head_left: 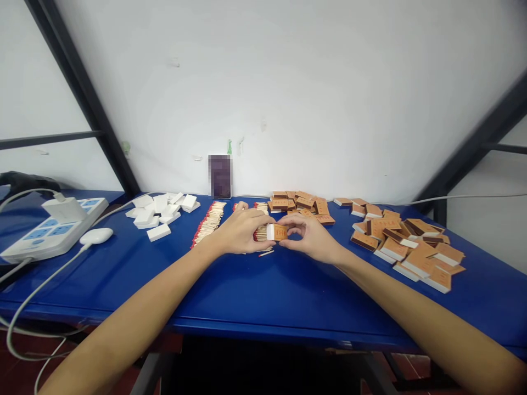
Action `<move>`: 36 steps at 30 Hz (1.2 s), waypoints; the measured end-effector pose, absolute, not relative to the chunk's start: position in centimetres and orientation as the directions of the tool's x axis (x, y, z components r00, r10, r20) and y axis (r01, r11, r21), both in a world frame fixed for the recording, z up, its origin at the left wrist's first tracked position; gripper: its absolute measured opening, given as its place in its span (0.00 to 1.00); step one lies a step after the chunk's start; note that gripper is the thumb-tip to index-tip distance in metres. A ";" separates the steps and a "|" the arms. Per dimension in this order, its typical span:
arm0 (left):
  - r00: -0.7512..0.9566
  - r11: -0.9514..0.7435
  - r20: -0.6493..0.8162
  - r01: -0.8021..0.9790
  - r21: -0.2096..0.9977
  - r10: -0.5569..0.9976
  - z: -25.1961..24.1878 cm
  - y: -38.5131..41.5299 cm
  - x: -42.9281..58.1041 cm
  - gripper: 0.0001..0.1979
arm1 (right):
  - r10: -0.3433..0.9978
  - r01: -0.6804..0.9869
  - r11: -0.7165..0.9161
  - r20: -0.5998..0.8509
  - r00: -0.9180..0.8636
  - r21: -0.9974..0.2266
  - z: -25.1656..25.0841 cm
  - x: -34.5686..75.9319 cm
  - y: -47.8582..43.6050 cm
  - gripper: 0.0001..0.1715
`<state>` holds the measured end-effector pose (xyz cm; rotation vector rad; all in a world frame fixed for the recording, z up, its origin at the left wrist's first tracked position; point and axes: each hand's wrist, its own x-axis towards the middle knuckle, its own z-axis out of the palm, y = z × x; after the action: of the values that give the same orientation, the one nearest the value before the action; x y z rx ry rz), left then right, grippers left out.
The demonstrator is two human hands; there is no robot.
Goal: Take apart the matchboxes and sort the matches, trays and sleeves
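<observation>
Above the middle of the blue table [263, 296], both hands are closed on one matchbox. My left hand [239, 230] grips the white inner tray [270, 232], which is filled with matches [260, 235] and sits partly inside the orange sleeve. Thumb and fingers of my right hand [310, 237] pinch the orange matchbox sleeve [281, 232] at its right side. Rows of red-tipped matches [209, 224] lie just left of my left hand, and more are partly hidden behind it. One loose match [265, 253] lies in front of the matchbox.
White trays [158, 208] are heaped at the back left. Orange matchboxes form a pile [302, 206] behind my right hand and a larger pile [405, 241] at the right. A power strip [53, 230] with cables occupies the left end. A blurred dark phone-like panel [220, 176] leans against the wall.
</observation>
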<state>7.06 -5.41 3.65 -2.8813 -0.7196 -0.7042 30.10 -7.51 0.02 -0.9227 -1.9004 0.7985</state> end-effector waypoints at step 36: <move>0.760 -0.924 0.551 0.378 0.059 0.346 3.5 -5.2 6.8 0.25 | 0.932 -0.170 0.050 0.107 -0.347 -0.984 1.2 28.8 -8.7 0.13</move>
<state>6.76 -5.16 3.54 -2.8939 -0.5955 -0.8894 28.77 -8.74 1.19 -0.8373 -1.3791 1.4763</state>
